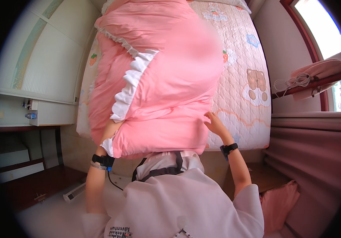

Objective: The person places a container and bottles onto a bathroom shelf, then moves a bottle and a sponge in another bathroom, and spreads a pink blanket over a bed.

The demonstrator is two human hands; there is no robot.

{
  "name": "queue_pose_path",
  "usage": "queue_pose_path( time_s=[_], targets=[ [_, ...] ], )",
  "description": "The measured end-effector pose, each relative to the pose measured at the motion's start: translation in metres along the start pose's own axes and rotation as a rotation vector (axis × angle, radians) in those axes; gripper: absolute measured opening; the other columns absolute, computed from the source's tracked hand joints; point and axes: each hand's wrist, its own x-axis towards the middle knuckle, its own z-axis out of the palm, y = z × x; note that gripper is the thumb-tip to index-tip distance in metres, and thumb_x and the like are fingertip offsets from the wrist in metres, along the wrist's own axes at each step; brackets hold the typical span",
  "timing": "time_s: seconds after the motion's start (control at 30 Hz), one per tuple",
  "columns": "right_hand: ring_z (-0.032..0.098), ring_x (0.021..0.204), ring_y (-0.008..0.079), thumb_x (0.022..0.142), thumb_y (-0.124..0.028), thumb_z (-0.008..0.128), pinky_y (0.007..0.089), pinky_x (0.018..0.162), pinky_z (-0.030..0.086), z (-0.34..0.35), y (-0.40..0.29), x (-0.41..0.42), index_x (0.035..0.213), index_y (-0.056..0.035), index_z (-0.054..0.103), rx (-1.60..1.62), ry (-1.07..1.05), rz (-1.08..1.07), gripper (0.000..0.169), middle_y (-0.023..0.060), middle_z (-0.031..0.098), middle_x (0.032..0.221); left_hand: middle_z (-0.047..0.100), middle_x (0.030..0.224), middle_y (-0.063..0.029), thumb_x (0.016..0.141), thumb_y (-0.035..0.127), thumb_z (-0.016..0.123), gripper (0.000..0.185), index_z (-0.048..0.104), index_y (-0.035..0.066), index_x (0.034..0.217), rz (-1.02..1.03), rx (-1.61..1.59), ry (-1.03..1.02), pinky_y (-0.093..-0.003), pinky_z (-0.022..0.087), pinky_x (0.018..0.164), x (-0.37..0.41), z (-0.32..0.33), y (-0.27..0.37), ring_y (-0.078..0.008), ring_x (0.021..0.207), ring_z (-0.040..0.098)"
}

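Observation:
A pink quilt [158,134] with white ruffled trim is bunched and folded over much of a bed. My left hand [113,128] is at the quilt's left side, its fingers hidden beneath the ruffled edge, so its grip does not show. At the quilt's right edge, my right hand [214,122] has its fingers bent and apart, near or touching the fabric. Under the quilt lies a quilted mattress cover [239,89] printed with bears and strawberries.
White cabinets [51,59] stand left of the bed. At the right, a dark red rack [316,83] holds pink cloth and a coiled white cable, above pink curtains [310,142]. A wooden surface [256,175] is behind at right.

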Motion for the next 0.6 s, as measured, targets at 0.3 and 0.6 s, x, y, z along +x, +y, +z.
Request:
queue_pose_path(
  time_s=[0.3,0.6],
  targets=[
    [0.038,0.108,0.0293,0.054,-0.021,0.074,0.0374,0.089,0.033,0.151,0.115,-0.134,0.115,0.0015,0.033,0.153,0.039,0.242,0.077,0.0207,0.040,0.112,0.060,0.089,-0.0102,0.072,0.020,0.063,0.036,0.053,-0.002,0.098,-0.087,0.149,0.098,-0.0287,0.043,0.062,-0.001,0.000,-0.035,-0.0148,0.079,0.056],
    [0.043,0.105,0.0196,0.086,-0.026,0.037,0.0307,0.086,0.037,0.171,0.088,-0.093,0.114,-0.0039,0.040,1.217,0.477,0.800,0.035,0.0098,0.045,0.114,0.056,0.105,-0.0096,0.077,0.021,0.057,0.037,0.050,-0.001,0.107,-0.063,-0.026,-0.052,-0.0277,0.040,0.078,-0.006,-0.004,-0.014,-0.0157,0.094,0.052]
  ],
)
